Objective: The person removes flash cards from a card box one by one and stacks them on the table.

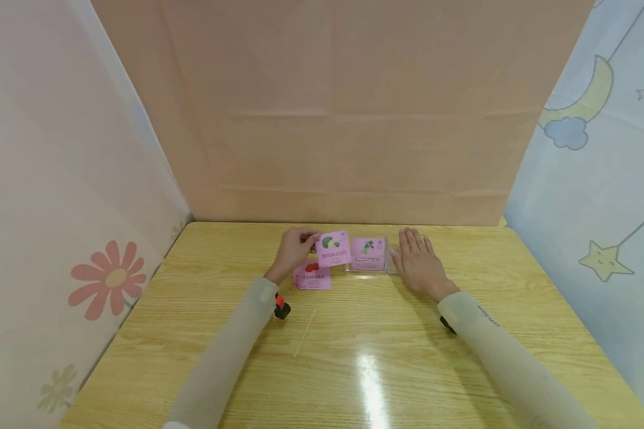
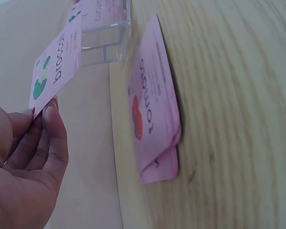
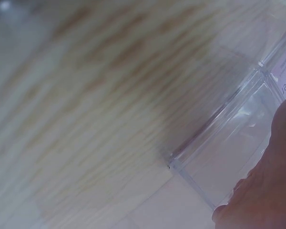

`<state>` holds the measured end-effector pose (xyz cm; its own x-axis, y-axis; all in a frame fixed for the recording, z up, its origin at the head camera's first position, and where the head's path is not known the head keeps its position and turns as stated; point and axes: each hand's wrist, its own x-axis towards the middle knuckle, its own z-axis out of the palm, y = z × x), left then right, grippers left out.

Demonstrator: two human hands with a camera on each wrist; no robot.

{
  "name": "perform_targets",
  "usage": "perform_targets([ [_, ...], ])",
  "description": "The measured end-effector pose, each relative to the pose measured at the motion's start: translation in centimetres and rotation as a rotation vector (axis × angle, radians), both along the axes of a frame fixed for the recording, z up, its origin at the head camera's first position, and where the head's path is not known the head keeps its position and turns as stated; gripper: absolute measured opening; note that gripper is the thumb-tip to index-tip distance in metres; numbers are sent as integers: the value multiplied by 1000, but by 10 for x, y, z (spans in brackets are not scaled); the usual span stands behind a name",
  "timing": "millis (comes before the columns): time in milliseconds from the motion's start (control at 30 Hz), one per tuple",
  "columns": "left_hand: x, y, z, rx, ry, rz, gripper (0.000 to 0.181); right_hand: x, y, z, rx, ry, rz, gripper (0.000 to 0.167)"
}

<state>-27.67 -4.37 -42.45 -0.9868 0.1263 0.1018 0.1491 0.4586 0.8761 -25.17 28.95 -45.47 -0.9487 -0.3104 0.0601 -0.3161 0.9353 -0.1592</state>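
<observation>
My left hand [image 1: 294, 250] pinches the edge of a pink broccoli card [image 1: 333, 250], held tilted above the table. Below it lies a small, uneven stack of pink cards with a tomato card [image 1: 315, 279] on top. To the right of the broccoli card, a pink cucumber card [image 1: 368, 255] sits in a clear plastic box [image 3: 219, 119]. My right hand [image 1: 423, 263] lies over the box's right part, fingers straight and close together. In the right wrist view only part of that hand shows, and its fingertips are largely out of sight.
A thin pale stick-like strip [image 1: 304, 333] lies on the wooden table [image 1: 236, 369] in front of the cards. Black wrist straps show at both cuffs. A plain tan backdrop [image 1: 327, 149] stands behind the table, with patterned curtains at either side.
</observation>
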Motion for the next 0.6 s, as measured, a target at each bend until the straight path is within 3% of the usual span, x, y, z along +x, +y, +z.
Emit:
perform_targets([
  [333, 5, -12, -6, -74, -21, -5, 25, 1, 1, 1, 8, -1, 2, 70],
  [600, 9, -21, -13, -131, -2, -25, 23, 2, 1, 1, 15, -14, 2, 70],
])
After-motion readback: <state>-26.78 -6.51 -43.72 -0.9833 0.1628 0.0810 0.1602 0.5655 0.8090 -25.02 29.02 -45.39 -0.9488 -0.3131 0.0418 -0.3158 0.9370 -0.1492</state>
